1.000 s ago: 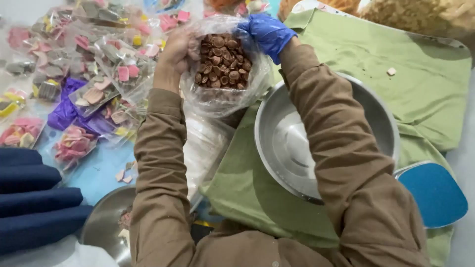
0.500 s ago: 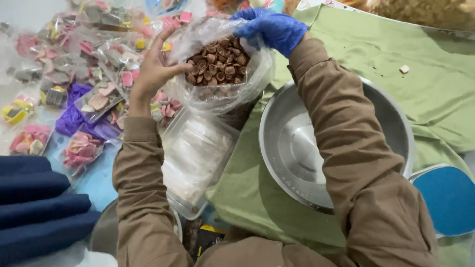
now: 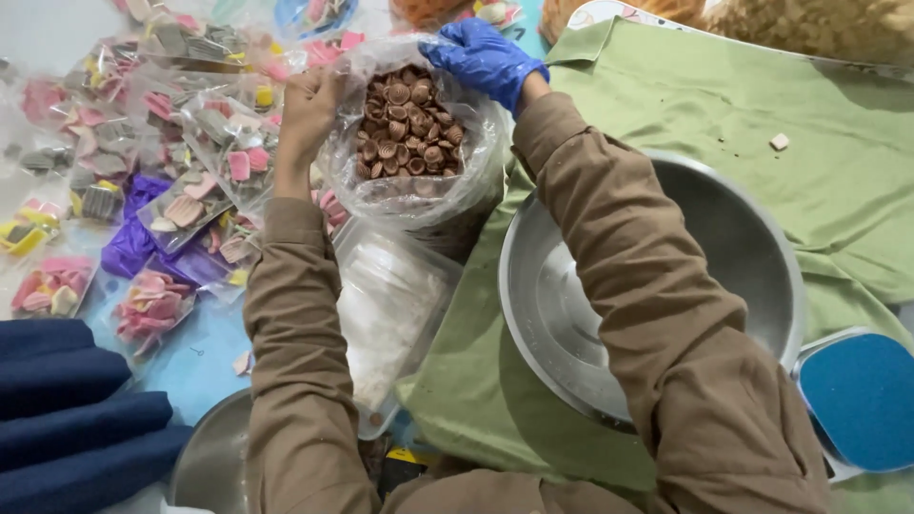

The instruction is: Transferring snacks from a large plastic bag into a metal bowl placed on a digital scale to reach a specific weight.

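Obs.: clear plastic bag (image 3: 411,181) of small brown scalloped chocolate pieces (image 3: 407,128), mouth facing up, held open between both hands.

Landmark: large steel bowl (image 3: 657,305) on the green cloth (image 3: 838,190). The bag sits just left of the bowl's rim and slightly beyond it, over the cloth's left edge.

Left hand (image 3: 307,114), bare: fingers curled shut on the bag's left rim, pinching the film.

Right hand (image 3: 486,59), blue glove: fingers closed over the far right rim, gripping the plastic.

Key relation: the bag hangs below and between the two hands; its long axis runs roughly vertical, opening at fingertip level, and the chocolates lie under the fingers. The right forearm crosses over the bowl, so the gloved hand is the one on the bowl side.

A second, flatter clear bag (image 3: 395,314) lies beneath, nearer the person. Sealed packets of pink and grey sweets (image 3: 181,205) lie well left of the bowl.
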